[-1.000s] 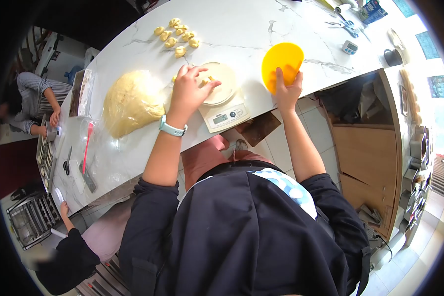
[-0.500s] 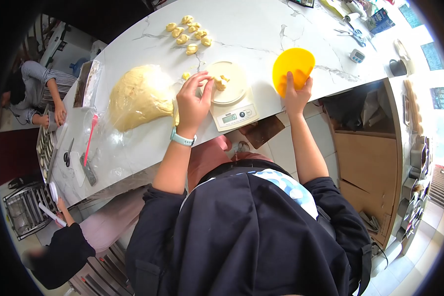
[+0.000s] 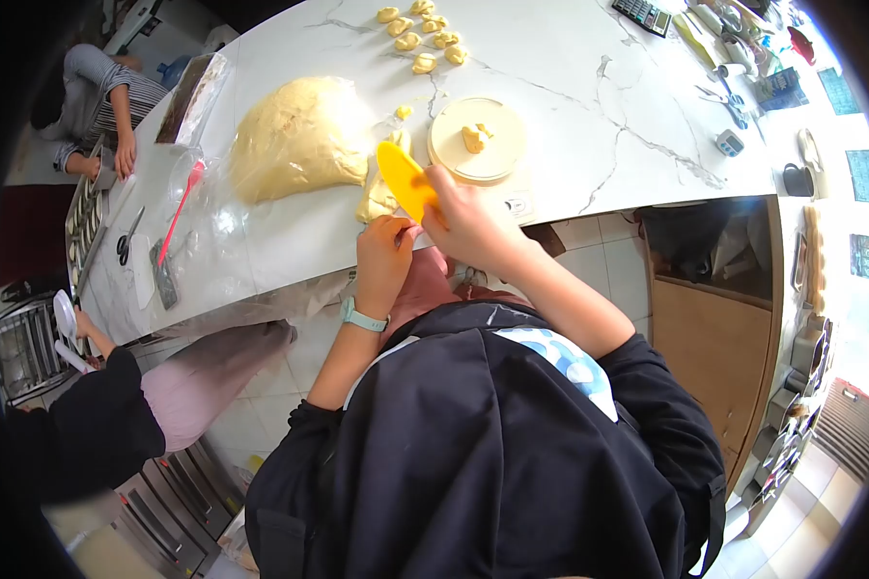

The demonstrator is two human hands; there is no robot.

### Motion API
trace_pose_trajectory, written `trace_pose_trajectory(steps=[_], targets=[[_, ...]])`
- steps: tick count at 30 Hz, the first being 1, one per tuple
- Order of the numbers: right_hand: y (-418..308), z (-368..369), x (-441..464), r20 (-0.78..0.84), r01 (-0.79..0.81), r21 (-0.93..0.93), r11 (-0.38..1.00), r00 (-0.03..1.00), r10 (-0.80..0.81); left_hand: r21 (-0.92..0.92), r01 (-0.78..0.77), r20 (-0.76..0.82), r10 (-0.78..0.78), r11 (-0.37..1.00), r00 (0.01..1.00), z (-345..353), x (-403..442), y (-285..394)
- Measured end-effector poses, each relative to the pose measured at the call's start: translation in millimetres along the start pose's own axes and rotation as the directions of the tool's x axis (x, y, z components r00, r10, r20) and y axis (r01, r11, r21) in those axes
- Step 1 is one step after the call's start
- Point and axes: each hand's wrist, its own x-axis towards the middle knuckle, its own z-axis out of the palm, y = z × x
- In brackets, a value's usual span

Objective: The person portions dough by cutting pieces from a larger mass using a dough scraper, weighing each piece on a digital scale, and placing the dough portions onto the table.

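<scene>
My right hand grips a yellow dough scraper, tilted on edge beside a strip of dough. Just below that strip, at the table's front edge, my left hand has its fingers curled together; whatever they hold is too small to make out. A small piece of dough rests on the round plate of the kitchen scale, whose display my right hand mostly covers. Left of the strip lies a big mound of dough, partly under clear plastic film.
Several small dough pieces sit at the back of the marble table. Scissors and a red-handled spatula lie left. A timer stands right. Two other people work at the left, one holding a white object.
My right hand has swung left with the scraper, from right of the scale to the dough strip. My left hand has left the scale and drawn down to the table edge. The view has shifted.
</scene>
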Motion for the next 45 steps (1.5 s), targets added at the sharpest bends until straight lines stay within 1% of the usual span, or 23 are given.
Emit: trace_pose_trajectory(steps=[2, 4, 6, 7, 8, 9, 11, 13, 14, 17, 18, 21, 23, 24, 26, 30, 33, 36, 39, 40, 42, 44, 45], targets=[[12, 29, 2, 0.041, -0.004, -0.176, 0.984, 0.999, 0.011, 0.047, 0.008, 0.056, -0.010, 0.999, 0.998, -5, 1, -4], [18, 38, -10, -0.123, 0.058, -0.070, 0.996, 0.990, -0.067, 0.117, 0.028, 0.141, -0.045, 0.993, 0.989, -15, 5, -6], [25, 38, -22, -0.241, 0.105, 0.031, 0.994, 0.966, -0.094, -0.056, 0.110, 0.018, -0.109, 0.992, 0.994, -21, 14, 4], [26, 30, -26, -0.350, 0.176, 0.067, 0.982, 0.926, -0.142, -0.144, 0.142, -0.038, -0.149, 0.979, 0.988, -23, 19, 6], [26, 17, -28, -0.400, 0.135, 0.163, 0.977, 0.914, -0.059, -0.186, 0.032, -0.133, -0.058, 0.982, 0.989, -20, 29, 3], [26, 4, -31, -0.441, 0.095, 0.259, 0.961, 0.897, 0.030, -0.276, 0.016, -0.095, -0.044, 0.961, 0.995, -18, 38, 8], [37, -16, -30, -0.597, 0.138, 0.371, 0.918, 0.793, 0.123, -0.451, -0.018, -0.022, 0.009, 0.892, 1.000, -11, 61, 26], [40, -40, -31, -0.695, 0.140, 0.371, 0.918, 0.698, 0.174, -0.460, -0.114, 0.063, 0.160, 0.881, 0.985, 9, 83, 39], [46, -48, -33, -0.738, 0.075, 0.281, 0.957, 0.654, 0.166, -0.467, -0.160, 0.104, 0.233, 0.870, 0.967, 14, 90, 43], [65, -63, -43, -0.813, -0.032, 0.158, 0.987, 0.563, 0.148, -0.062, -0.327, 0.100, 0.332, 0.943, 0.938, 35, 97, 29], [72, -67, -45, -0.825, -0.048, 0.143, 0.989, 0.546, 0.146, -0.122, -0.342, -0.017, 0.342, 0.932, 0.940, 37, 95, 28], [91, -71, -52, -0.842, -0.117, 0.150, 0.982, 0.506, 0.189, -0.009, -0.283, -0.092, 0.281, 0.959, 0.955, 10, 74, 34], [109, -73, -50, -0.827, -0.177, 0.204, 0.963, 0.496, 0.266, 0.116, -0.164, 0.102, 0.152, 0.980, 0.983, -4, 53, 31], [120, -72, -49, -0.824, -0.202, 0.225, 0.953, 0.483, 0.297, 0.170, -0.236, 0.134, 0.215, 0.957, 0.967, -6, 42, 24], [140, -68, -45, -0.846, -0.169, 0.271, 0.948, 0.428, 0.318, 0.267, -0.380, 0.203, 0.334, 0.886, 0.921, -6, 24, 7], [155, -67, -39, -0.848, -0.067, 0.378, 0.924, 0.375, 0.374, 0.260, -0.220, 0.119, 0.195, 0.940, 0.974, -27, 22, 1], [166, -65, -33, -0.856, -0.121, 0.354, 0.927, 0.358, 0.373, 0.413, -0.073, 0.129, 0.022, 0.908, 0.991, -49, 43, 2], [174, -62, -30, -0.880, -0.169, 0.258, 0.951, 0.365, 0.303, 0.475, 0.044, 0.357, -0.237, 0.879, 0.903, -68, 72, 2], [172, -60, -34, -0.872, -0.109, 0.303, 0.947, 0.369, 0.322, 0.300, -0.151, 0.428, 0.008, 0.942, 0.904, -66, 104, 16], [171, -61, -34, -0.871, -0.104, 0.306, 0.946, 0.371, 0.322, 0.255, -0.203, 0.411, 0.084, 0.945, 0.908, -58, 114, 39], [168, -61, -35, -0.867, -0.094, 0.313, 0.945, 0.378, 0.325, 0.112, -0.345, 0.480, 0.253, 0.932, 0.840, -40, 132, 63], [169, -60, -35, -0.869, -0.125, 0.304, 0.945, 0.371, 0.328, 0.073, -0.355, 0.568, 0.254, 0.932, 0.783, -19, 145, 88], [170, -60, -35, -0.870, -0.139, 0.299, 0.944, 0.367, 0.330, 0.044, -0.512, 0.525, 0.416, 0.858, 0.742, -4, 152, 85]])
